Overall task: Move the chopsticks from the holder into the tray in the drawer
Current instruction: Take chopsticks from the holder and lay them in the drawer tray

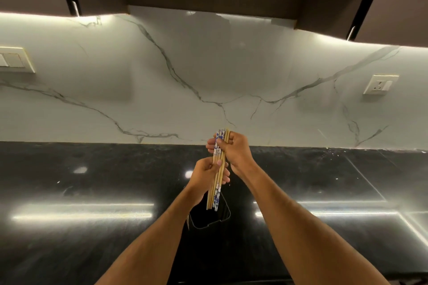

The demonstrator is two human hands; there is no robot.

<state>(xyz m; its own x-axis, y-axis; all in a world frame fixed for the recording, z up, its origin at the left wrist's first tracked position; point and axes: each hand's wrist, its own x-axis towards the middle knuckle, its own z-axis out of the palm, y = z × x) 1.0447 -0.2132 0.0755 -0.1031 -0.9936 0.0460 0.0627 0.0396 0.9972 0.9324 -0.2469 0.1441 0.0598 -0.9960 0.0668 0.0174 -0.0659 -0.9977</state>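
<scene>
1. The chopsticks (218, 170), a bundle of plain wooden and blue-and-white patterned sticks, are held nearly upright above the black countertop (92, 192), in front of the marble backsplash (162, 88).
2. The right hand (236, 152) grips the upper part of the bundle, fingers curled around it.
3. The left hand (205, 176) pinches the bundle lower down.
4. A black rounded-rectangular object (209, 217) lies on the countertop beneath the hands.

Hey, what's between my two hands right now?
In the head view, only the bundle of chopsticks bridges them: the right hand grips its upper part, the left hand holds it lower down.
</scene>
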